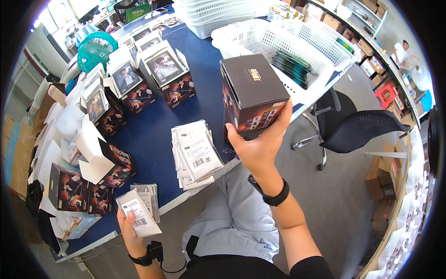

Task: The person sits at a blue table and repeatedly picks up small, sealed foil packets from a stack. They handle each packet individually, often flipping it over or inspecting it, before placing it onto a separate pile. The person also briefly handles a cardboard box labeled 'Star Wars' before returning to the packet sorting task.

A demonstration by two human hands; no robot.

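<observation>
My right hand point(263, 144) grips a closed dark printed carton point(256, 83) by its near lower side, at the table's right edge. Between the thumb and fingers of my left hand point(128, 225) is a white packet point(137, 212) with a barcode label. Under and behind that packet, a few clear-wrapped packets point(150, 197) lie at the table edge. A stack of white barcoded packets point(195, 153) rests on the blue table between my hands. Open display boxes point(165, 71) filled with photo-fronted packets stand farther back.
White perforated baskets point(237, 38) occupy the far right, one holding dark green packets point(292, 68). More dark cartons point(71, 188) crowd the left, near an open-flapped box point(104, 157). A teal fan point(95, 52) stands behind. A black office chair point(352, 122) is beside the table; a person point(400, 52) is beyond.
</observation>
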